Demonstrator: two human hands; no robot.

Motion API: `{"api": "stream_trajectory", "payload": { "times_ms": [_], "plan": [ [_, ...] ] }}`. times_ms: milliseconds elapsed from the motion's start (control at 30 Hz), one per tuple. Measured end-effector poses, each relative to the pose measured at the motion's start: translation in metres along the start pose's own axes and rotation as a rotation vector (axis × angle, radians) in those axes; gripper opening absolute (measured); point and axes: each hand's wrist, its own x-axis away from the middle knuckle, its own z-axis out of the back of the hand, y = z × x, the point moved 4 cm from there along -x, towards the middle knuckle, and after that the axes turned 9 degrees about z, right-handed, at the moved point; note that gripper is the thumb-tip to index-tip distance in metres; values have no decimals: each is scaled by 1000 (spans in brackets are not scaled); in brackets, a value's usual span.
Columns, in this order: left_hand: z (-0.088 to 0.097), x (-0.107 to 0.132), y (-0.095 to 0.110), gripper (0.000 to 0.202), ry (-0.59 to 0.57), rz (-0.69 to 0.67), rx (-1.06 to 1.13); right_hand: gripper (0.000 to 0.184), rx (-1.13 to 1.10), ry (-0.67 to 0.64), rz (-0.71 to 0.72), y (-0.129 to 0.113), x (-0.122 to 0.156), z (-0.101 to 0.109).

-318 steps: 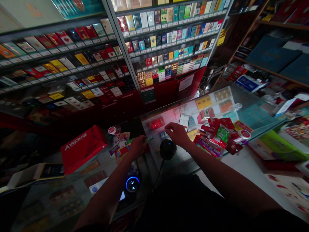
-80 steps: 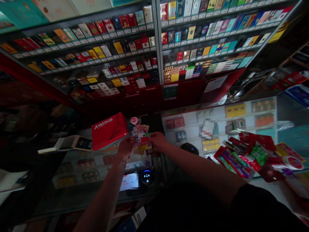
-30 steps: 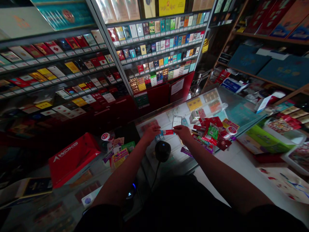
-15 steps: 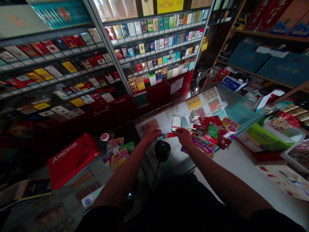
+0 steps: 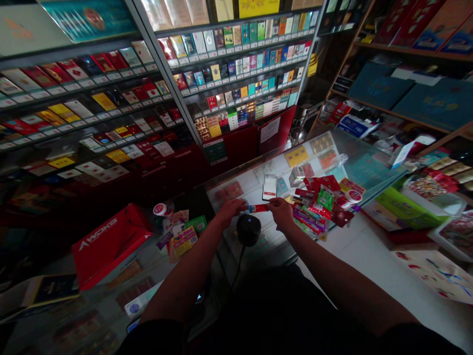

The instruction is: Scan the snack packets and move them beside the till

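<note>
Both my hands hold one small flat red-and-blue packet [image 5: 257, 208] by its ends over the glass counter [image 5: 258, 187]. My left hand [image 5: 229, 210] pinches its left end, my right hand [image 5: 281, 213] pinches its right end. Just below the packet stands a round black scanner [image 5: 248, 230] with a cable running down toward me. A phone [image 5: 269, 189] lies on the glass just beyond the packet. A heap of red and green sachets [image 5: 322, 203] lies right of my right hand.
A red box [image 5: 110, 238] and a small pile of coloured packets [image 5: 182, 230] lie on the counter to the left. Shelves of cigarette packs [image 5: 236, 74] fill the wall behind. Wooden shelves with boxes [image 5: 406, 88] stand at right. A green box [image 5: 406, 209] sits at the counter's right end.
My hands went from the packet pile by the red box to the middle of the counter, carrying the small packet. Over the last second it sank slightly toward the scanner.
</note>
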Motion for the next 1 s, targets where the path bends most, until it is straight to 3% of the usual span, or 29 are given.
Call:
{"api": "stream_trajectory", "payload": {
  "times_ms": [333,600,800,1000],
  "plan": [
    [-10,2,12,52,-79,-94,107,30,-125,18,-27,2,-2,9],
    [-21,10,25,49,-81,-76,3,35,-295,45,-82,2,-3,20],
    [-19,15,27,47,-68,-126,-2,39,-429,131,-151,6,-1,46],
    [-8,26,26,46,13,-131,23,43,-425,268,-187,28,7,85]
  ]
}}
